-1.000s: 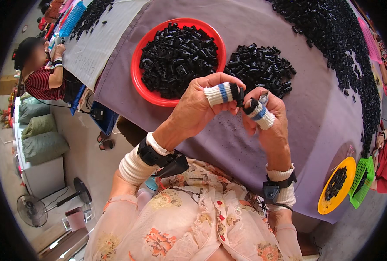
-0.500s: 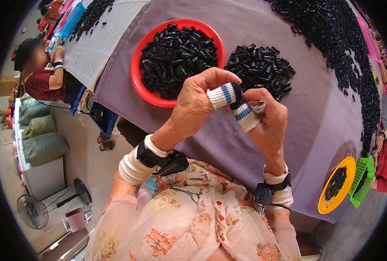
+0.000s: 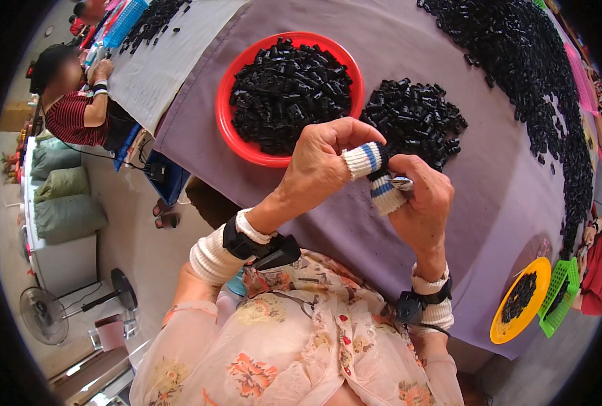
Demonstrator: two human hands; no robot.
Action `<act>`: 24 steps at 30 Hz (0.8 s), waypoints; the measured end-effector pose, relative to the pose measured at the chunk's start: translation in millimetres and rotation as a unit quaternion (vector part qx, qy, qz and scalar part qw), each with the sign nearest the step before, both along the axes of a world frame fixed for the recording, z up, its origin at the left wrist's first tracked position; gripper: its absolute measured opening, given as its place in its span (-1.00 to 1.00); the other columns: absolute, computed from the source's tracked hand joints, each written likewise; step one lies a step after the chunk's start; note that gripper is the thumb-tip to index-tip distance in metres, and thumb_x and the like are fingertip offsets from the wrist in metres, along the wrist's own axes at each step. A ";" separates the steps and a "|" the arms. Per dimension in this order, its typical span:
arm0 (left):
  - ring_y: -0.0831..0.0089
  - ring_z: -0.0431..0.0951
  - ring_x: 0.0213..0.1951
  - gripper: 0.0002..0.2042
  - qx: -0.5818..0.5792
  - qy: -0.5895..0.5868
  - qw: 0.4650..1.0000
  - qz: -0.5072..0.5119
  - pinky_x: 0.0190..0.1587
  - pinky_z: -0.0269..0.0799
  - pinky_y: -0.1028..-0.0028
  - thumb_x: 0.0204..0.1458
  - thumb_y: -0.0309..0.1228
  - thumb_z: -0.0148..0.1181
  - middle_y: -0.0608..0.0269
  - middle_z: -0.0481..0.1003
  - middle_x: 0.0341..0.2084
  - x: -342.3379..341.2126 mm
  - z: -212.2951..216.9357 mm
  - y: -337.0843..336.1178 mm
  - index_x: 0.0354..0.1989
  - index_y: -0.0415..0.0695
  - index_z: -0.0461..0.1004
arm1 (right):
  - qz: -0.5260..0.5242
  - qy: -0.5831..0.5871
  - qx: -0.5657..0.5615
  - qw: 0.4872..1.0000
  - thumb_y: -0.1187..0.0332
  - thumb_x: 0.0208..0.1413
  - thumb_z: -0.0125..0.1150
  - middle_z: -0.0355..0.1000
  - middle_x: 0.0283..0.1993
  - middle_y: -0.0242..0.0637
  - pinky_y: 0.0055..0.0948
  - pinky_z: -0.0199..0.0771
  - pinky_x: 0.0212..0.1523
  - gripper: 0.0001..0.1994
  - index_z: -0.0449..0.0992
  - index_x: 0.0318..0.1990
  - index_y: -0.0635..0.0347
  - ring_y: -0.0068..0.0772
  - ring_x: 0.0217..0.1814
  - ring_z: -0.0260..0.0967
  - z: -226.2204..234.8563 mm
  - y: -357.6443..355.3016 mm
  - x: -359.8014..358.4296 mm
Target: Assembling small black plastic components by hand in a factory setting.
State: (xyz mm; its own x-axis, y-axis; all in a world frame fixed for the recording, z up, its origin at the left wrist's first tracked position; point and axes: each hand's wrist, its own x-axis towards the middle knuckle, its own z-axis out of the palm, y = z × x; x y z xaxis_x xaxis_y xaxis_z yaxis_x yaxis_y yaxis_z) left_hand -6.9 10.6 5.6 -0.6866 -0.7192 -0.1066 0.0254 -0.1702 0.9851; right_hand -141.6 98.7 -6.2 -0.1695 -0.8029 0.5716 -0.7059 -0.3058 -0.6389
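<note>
Both my hands are raised over the near side of the purple-grey tablecloth (image 3: 314, 227), fingertips meeting. My left hand (image 3: 314, 162) is closed in a pinch on a small black plastic part (image 3: 383, 160), mostly hidden by the fingers. My right hand (image 3: 424, 203) is closed round a small flat metal tool (image 3: 402, 183), its end showing beside the thumb; its kind cannot be made out. White knit finger sleeves with blue stripes cover a finger on each hand. Just beyond stand a red basin (image 3: 224, 122) full of black plastic parts and a loose pile (image 3: 416, 118) of the same.
A long heap of black parts (image 3: 517, 74) runs along the far right edge. At the right lie a yellow plate (image 3: 500, 330) and a green basket (image 3: 551, 318) holding black bits. Another person (image 3: 77, 111) sits at the left by a white-covered table. A fan (image 3: 43, 314) stands lower left.
The whole view has shifted a little, so the basin and pile appear further right and lower. My hands keep the same pinched hold, with fingertips still together.
</note>
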 end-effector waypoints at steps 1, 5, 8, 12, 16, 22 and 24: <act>0.75 0.38 -0.41 -0.84 0.006 -0.001 1.000 -0.001 -0.32 0.31 0.72 -0.06 -0.48 0.16 0.43 0.45 -0.47 0.7 -0.8 -0.2 -0.28 -0.21 0.46 | 0.008 0.000 -0.011 1.000 0.57 -0.46 0.24 0.38 -0.52 -0.22 -0.48 0.37 -0.54 -0.72 0.39 -0.44 0.27 -0.26 -0.54 0.38 -0.7 -0.5 0.1; 0.73 0.38 -0.44 -0.84 0.021 -0.007 1.000 -0.001 -0.35 0.32 0.69 -0.05 -0.43 0.15 0.40 0.45 -0.48 2.0 0.0 -1.9 -0.30 -0.21 0.47 | 0.010 -0.004 0.014 1.000 0.57 -0.46 0.24 0.38 -0.53 -0.23 -0.49 0.35 -0.56 -0.72 0.39 -0.44 0.26 -0.28 -0.56 0.37 3.8 -0.2 0.3; 0.70 0.38 -0.47 -0.84 0.054 0.008 0.998 0.011 -0.36 0.32 0.68 -0.05 -0.42 0.15 0.38 0.45 -0.49 3.7 -1.1 -2.7 -0.32 -0.23 0.47 | 0.019 -0.019 0.038 0.999 0.57 -0.45 0.24 0.38 -0.53 -0.25 -0.51 0.33 -0.57 -0.72 0.39 -0.44 0.25 -0.31 -0.57 0.37 4.3 -0.3 0.4; 0.67 0.43 -0.43 -0.82 0.106 0.036 0.994 0.001 -0.33 0.36 0.65 -0.05 -0.41 0.16 0.36 0.46 -0.48 7.3 -3.8 -5.6 -0.31 -0.24 0.46 | 0.029 -0.092 0.064 0.993 0.57 -0.42 0.23 0.37 -0.55 -0.27 -0.56 0.31 -0.57 -0.74 0.39 -0.44 0.23 -0.37 -0.59 0.35 1.4 0.7 0.7; 0.62 0.47 -0.41 -0.81 0.093 0.077 0.993 -0.004 -0.27 0.41 0.61 -0.02 -0.43 0.12 0.30 0.47 -0.43 9.3 -10.9 -1.4 -0.24 -0.24 0.43 | 0.020 -0.171 0.096 0.980 0.56 -0.33 0.23 0.38 -0.56 -0.33 -0.62 0.29 -0.55 -0.78 0.40 -0.42 0.21 -0.52 -0.60 0.32 1.1 2.0 1.2; 0.64 0.45 -0.46 -0.85 0.088 0.081 0.992 0.039 -0.34 0.40 0.63 0.01 -0.56 0.00 0.30 0.46 -0.48 20.6 -12.0 -10.2 -0.24 -0.23 0.44 | 0.033 -0.251 0.152 0.955 0.53 -0.20 0.20 0.30 -0.61 -0.46 -0.68 0.21 -0.56 -0.86 0.40 -0.42 0.23 -0.70 -0.60 0.18 0.1 -0.3 -4.1; 0.62 0.46 -0.47 -0.81 0.006 0.040 0.994 0.106 -0.34 0.42 0.61 -0.01 -0.62 -0.07 0.30 0.45 -0.49 34.6 -8.6 -25.4 -0.24 -0.22 0.45 | 0.013 -0.279 0.173 0.945 0.52 -0.18 0.19 0.26 -0.63 -0.49 -0.69 0.18 -0.57 -0.88 0.41 -0.42 0.24 -0.73 -0.61 0.13 -1.8 -2.1 -8.6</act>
